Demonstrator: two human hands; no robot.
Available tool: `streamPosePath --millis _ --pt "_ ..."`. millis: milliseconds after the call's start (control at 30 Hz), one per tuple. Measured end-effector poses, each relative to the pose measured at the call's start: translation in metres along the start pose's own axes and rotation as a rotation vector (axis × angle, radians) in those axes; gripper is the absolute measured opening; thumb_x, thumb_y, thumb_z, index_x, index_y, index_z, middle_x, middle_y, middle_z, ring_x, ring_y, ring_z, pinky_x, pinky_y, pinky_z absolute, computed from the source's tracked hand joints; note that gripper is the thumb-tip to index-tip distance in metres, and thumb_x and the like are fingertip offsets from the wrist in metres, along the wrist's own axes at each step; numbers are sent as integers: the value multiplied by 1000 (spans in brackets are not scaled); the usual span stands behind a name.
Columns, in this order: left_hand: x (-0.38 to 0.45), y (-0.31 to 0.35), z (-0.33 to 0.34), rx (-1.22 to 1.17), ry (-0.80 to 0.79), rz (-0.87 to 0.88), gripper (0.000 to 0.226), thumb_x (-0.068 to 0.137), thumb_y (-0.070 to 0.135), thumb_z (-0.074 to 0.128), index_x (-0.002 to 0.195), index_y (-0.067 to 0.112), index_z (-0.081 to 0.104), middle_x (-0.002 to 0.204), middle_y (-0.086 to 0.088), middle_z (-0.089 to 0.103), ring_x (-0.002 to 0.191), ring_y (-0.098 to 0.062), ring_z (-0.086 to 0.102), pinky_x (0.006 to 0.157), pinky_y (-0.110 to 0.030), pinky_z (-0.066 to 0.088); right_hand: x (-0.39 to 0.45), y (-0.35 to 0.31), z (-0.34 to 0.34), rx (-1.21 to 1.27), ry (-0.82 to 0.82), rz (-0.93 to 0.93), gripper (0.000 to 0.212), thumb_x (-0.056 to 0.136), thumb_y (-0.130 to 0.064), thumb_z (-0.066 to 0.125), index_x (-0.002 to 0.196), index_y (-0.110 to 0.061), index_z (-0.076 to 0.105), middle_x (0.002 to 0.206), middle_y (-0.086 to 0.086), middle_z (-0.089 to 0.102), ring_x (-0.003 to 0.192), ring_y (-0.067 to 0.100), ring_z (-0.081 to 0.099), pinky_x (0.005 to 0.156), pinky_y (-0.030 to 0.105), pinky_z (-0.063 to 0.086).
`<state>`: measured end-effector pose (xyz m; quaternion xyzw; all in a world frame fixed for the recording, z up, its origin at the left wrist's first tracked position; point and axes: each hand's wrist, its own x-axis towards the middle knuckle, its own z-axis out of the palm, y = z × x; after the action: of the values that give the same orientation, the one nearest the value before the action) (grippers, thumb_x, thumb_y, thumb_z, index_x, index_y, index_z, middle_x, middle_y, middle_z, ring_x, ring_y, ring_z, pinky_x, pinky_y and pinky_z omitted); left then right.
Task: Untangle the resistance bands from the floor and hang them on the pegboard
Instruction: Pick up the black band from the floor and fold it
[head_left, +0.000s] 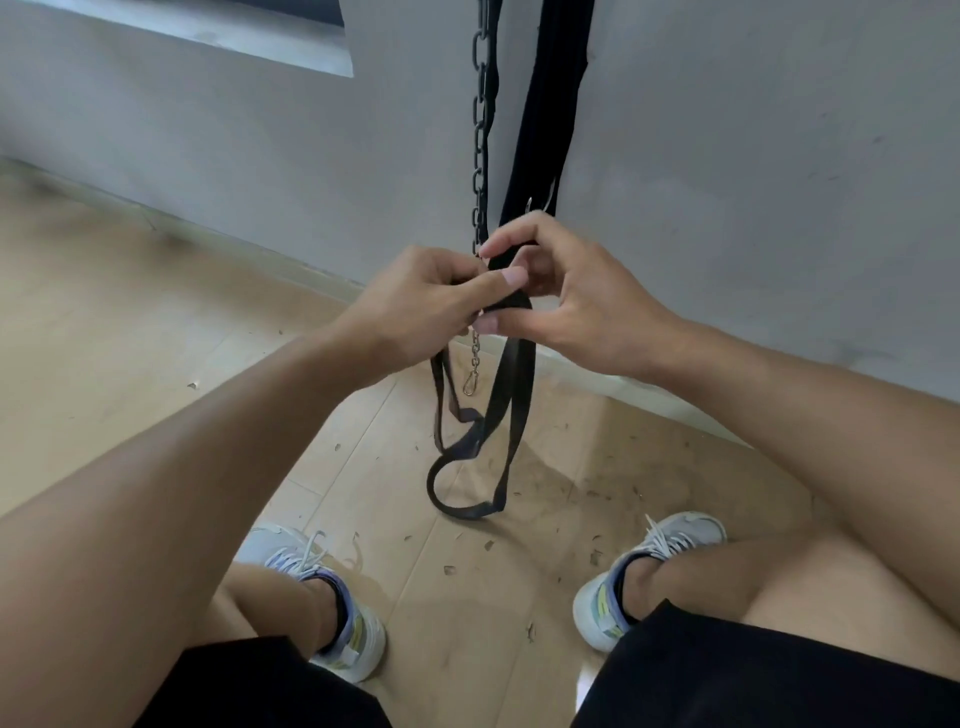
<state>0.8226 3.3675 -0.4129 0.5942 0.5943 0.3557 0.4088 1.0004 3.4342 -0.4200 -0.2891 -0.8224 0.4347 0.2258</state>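
Two bare hands: left hand (415, 296), right hand (576, 296). One tangled flat black resistance band (498, 395) hanging between them. One black link chain (480, 130) on the wall, one silver snap hook (470, 385) at its end. One black hanging strap (550, 104). Two pale grey lace-up sneakers (649, 577).

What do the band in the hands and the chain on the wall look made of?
Black band: matte, flat and limp, twisting in loose loops, likely rubber or woven webbing. Dark chain: rigid oval links, likely coated metal; its lower links and clip are shiny bare metal.
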Motion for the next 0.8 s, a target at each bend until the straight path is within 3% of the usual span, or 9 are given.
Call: streamPosePath --millis 67,133,200,300,433,533,633,700,800 --pt "0 2 -3 -84 -10 42 42 96 45 63 65 18 69 58 -4 42 53 -11 34 59 -29 31 1 6 -5 54 -91 87 44 78 -32 90 112 -25 63 92 2 72 90 18 72 89 45 58" --pt "-2 5 -7 -212 -16 72 37 97 40 63 68 18 72 60 -8 47 54 -11 35 63 -27 35 -1 15 -6 -83 -269 185 32 80 -31 88 101 -17 69 88 6 70 85 20 69 86 43 58" --pt "-2 5 -14 -299 8 68 37 100 31 59 69 17 72 55 1 52 52 -10 36 65 -24 38 -5 28 -5 -180 -378 233 22 87 -31 83 88 -14 70 78 -4 68 78 14 67 79 38 55" --pt "-2 1 -26 -281 29 12 38 103 29 54 74 9 69 51 4 44 51 -12 37 70 -28 41 -2 36 -13 -139 -281 248 20 96 -30 74 82 -20 63 69 -15 56 66 -1 54 71 22 43" --pt "-1 -4 -35 -217 16 -86 39 104 35 51 85 6 69 53 2 46 51 -15 42 76 -38 43 2 31 -25 -290 -218 242 26 104 -49 52 87 -31 47 81 -9 53 78 16 55 78 39 49" --pt "-3 2 -26 -105 -58 -127 49 99 50 54 89 6 73 53 0 50 52 -14 46 75 -41 43 0 15 -21 -451 -284 219 26 108 -46 46 90 -28 41 79 -2 50 72 19 50 67 37 43" --pt "-5 7 -9 -13 -127 -157 47 96 54 57 75 15 72 52 0 52 54 -15 46 73 -40 42 -2 -1 -13 -479 -282 114 19 107 -45 49 96 -30 46 82 -9 53 75 5 54 64 23 42" --pt "-4 8 -2 -5 -122 -142 44 97 48 61 65 19 69 50 3 49 55 -16 44 73 -39 43 -3 -3 -10 -394 -257 81 21 104 -42 57 88 -35 45 76 -14 51 68 -2 51 60 16 39" --pt "0 6 -3 -59 -15 -96 39 96 39 66 66 14 67 47 8 42 51 -11 39 68 -34 39 0 4 -15 -244 -242 84 23 93 -33 76 85 -30 55 72 -11 53 62 1 48 61 20 40"
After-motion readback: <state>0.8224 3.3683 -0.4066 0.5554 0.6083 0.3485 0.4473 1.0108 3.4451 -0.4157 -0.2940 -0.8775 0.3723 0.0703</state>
